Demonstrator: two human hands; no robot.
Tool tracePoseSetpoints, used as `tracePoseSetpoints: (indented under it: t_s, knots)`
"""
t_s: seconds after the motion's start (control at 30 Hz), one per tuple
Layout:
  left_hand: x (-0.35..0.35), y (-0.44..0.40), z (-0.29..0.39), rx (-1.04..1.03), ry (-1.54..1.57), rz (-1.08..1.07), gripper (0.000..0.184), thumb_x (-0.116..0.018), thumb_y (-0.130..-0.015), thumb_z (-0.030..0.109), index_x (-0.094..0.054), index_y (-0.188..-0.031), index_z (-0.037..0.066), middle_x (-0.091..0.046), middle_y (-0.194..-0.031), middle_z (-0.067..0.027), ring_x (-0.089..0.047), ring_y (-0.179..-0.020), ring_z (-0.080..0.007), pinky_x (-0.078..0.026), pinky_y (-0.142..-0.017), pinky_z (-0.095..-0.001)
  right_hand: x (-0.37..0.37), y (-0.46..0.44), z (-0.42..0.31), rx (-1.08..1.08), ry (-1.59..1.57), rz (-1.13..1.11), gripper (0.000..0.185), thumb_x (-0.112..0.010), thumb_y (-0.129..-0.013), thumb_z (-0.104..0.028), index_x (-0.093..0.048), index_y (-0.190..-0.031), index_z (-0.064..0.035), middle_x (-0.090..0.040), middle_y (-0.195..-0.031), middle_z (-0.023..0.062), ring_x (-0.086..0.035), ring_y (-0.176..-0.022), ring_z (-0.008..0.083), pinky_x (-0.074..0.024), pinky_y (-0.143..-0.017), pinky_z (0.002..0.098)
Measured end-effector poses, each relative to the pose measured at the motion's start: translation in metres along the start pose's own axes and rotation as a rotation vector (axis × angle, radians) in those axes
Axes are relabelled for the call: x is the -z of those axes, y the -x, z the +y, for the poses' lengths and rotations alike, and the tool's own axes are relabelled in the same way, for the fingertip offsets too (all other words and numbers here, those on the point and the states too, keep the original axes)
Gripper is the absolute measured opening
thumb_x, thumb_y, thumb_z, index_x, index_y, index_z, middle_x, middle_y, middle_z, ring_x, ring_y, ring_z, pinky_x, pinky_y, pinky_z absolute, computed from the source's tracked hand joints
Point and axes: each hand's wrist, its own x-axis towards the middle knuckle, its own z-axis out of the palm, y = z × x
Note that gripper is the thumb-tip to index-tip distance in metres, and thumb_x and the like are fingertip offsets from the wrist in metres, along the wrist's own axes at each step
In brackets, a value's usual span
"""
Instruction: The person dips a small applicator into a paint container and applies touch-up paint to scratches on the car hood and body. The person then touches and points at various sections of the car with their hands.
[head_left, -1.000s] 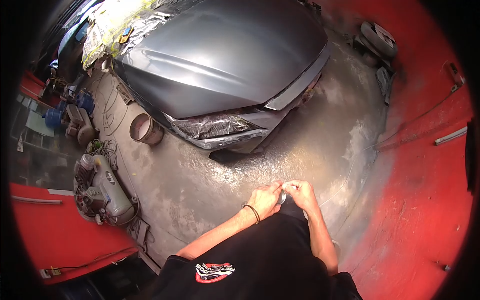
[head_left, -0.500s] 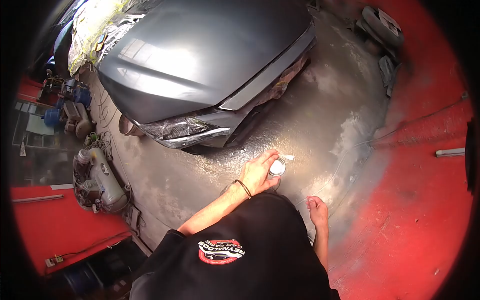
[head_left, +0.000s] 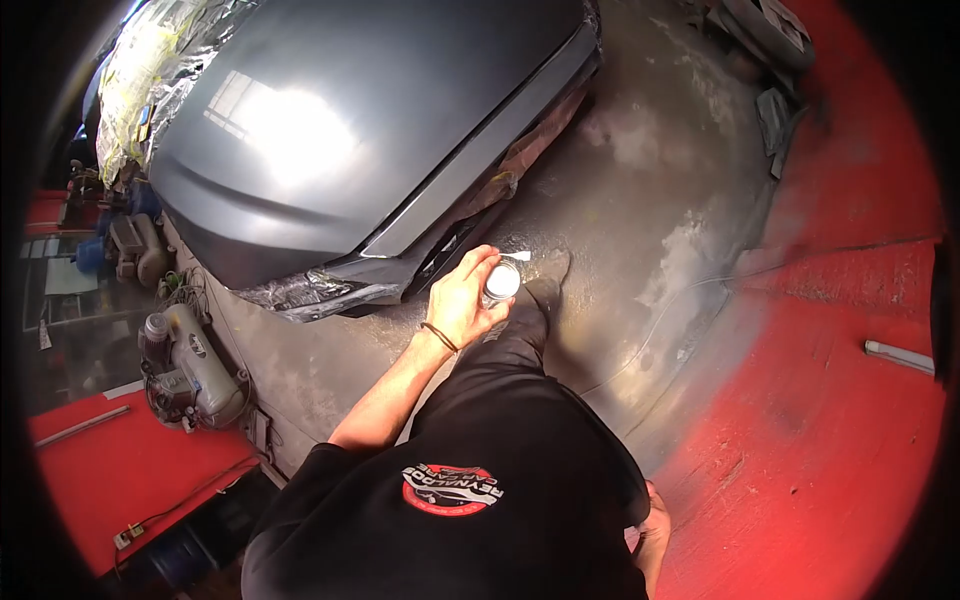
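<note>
My left hand [head_left: 462, 300] is wrapped round a small round container [head_left: 502, 281] with a white top or contents, held out in front of the car's front corner. A thin white piece [head_left: 517, 256] sticks out past its far edge, near my fingertips. A dark band circles the left wrist. Low at my right side, my right hand [head_left: 655, 527] is beside the black shirt [head_left: 540, 500], partly hidden by it, and its fingers cannot be made out clearly.
A dark grey car hood [head_left: 330, 120] fills the upper left, with plastic-wrapped parts below its edge. An air compressor [head_left: 200, 370] stands at the left. On the right is a red wall [head_left: 800, 400], with grey parts [head_left: 775, 120] near its top.
My right hand has come away from the container and dropped to my right side. My left hand has kept the container and moved up and left in view, nearer the car.
</note>
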Motion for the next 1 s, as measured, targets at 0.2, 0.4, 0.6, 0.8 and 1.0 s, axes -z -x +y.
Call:
tracePoseSetpoints:
  t_s: [0.2, 0.4, 0.6, 0.8, 1.0]
  knots:
    - [-0.043, -0.117, -0.001, 0.039, 0.052, 0.029, 0.071, -0.094, -0.08, 0.03, -0.071, -0.141, 0.003, -0.067, -0.153, -0.0136, -0.072, -0.133, -0.034, -0.062, -0.109, -0.0433, -0.049, -0.077, -0.17, 0.259, 0.124, -0.062, 0.017, -0.073, -0.098, 0.011, -0.076, -0.113, 0.0034, -0.079, -0.106, 0.0086, -0.074, -0.088, 0.019, -0.0617, -0.082, 0.0331]
    - [-0.06, -0.223, 0.016, 0.071, 0.079, 0.029, 0.071, -0.095, -0.081, 0.029, -0.07, -0.142, 0.003, -0.066, -0.152, -0.0128, -0.073, -0.132, -0.034, -0.064, -0.108, -0.0432, -0.169, -0.132, -0.336, 0.505, 0.126, -0.684, 0.016, -0.072, -0.099, 0.007, -0.075, -0.115, 0.0052, -0.078, -0.108, 0.0105, -0.074, -0.09, 0.0206, -0.0612, -0.083, 0.0345]
    - [-0.069, -0.291, 0.025, 0.156, 0.064, -0.018, 0.071, -0.095, -0.08, 0.027, -0.071, -0.143, 0.005, -0.066, -0.153, -0.0137, -0.071, -0.135, -0.0347, -0.063, -0.11, -0.0437, -0.253, -0.182, -0.463, 0.598, 0.022, -1.136, 0.017, -0.071, -0.101, 0.004, -0.073, -0.117, 0.0069, -0.077, -0.109, 0.0124, -0.074, -0.091, 0.0221, -0.0607, -0.083, 0.036]
    - [-0.11, -0.364, 0.052, 0.206, 0.056, 0.032, 0.07, -0.095, -0.079, 0.023, -0.071, -0.142, 0.001, -0.066, -0.152, -0.018, -0.07, -0.137, -0.0374, -0.06, -0.115, -0.0449, -0.264, -0.232, -0.553, 0.588, -0.057, -1.329, 0.02, -0.069, -0.102, 0.001, -0.071, -0.12, 0.0087, -0.076, -0.11, 0.0143, -0.074, -0.093, 0.0237, -0.0602, -0.084, 0.0374]
    - [-0.171, -0.448, 0.1, 0.273, 0.015, 0.186, 0.07, -0.098, -0.078, 0.02, -0.072, -0.139, -0.001, -0.068, -0.149, -0.0184, -0.071, -0.135, -0.0357, -0.062, -0.112, -0.0422, -0.222, -0.285, -0.647, 0.551, -0.099, -1.432, 0.023, -0.068, -0.103, -0.002, -0.069, -0.122, 0.0104, -0.076, -0.111, 0.0162, -0.074, -0.095, 0.0253, -0.0597, -0.085, 0.0389]
